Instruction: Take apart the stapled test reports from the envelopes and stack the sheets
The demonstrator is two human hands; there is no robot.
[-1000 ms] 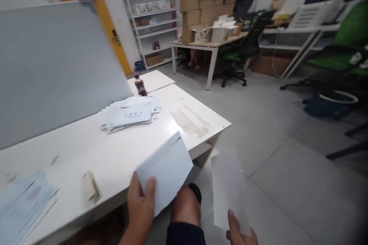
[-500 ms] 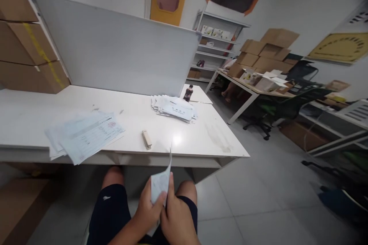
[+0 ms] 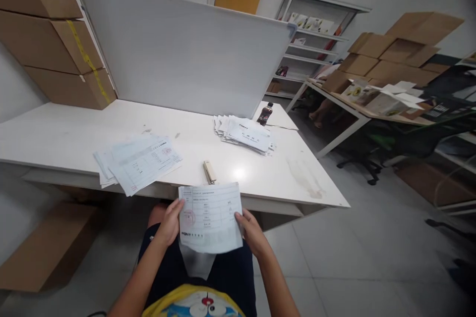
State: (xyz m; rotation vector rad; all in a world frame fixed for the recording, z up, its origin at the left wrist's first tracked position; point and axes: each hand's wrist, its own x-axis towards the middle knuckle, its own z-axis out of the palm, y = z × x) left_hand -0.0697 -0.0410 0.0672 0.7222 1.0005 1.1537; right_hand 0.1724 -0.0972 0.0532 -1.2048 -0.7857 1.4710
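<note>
Head view: a capped bottle [image 3: 265, 115] with dark contents is seen upright, just beyond a pile of papers [image 3: 248, 134] at the foot of the whiteboard [image 3: 186, 54]. Cardboard boxes [image 3: 55, 44] are stacked at the left end of the counter [image 3: 74, 133], one marked with yellow tape; their contents cannot be seen. An open white carton [image 3: 388, 102], flaps raised, is noted on the far table [image 3: 344, 104]; its interior cannot be made out. The printed sheet [image 3: 211, 220] is held over the lap, near the counter's front edge. Pale paper, ruled lines, a round reddish stamp at left and dark "PONY" lettering along the lower edge are observed; the lower edge is slightly bowed. Its left edge is pinched in the closed grip of the left hand [image 3: 170, 222], its right edge in that of the right hand [image 3: 253, 230]. A beige stapler [image 3: 209, 172] is located just beyond it, with fanned papers [image 3: 143, 163] to the left.
</note>
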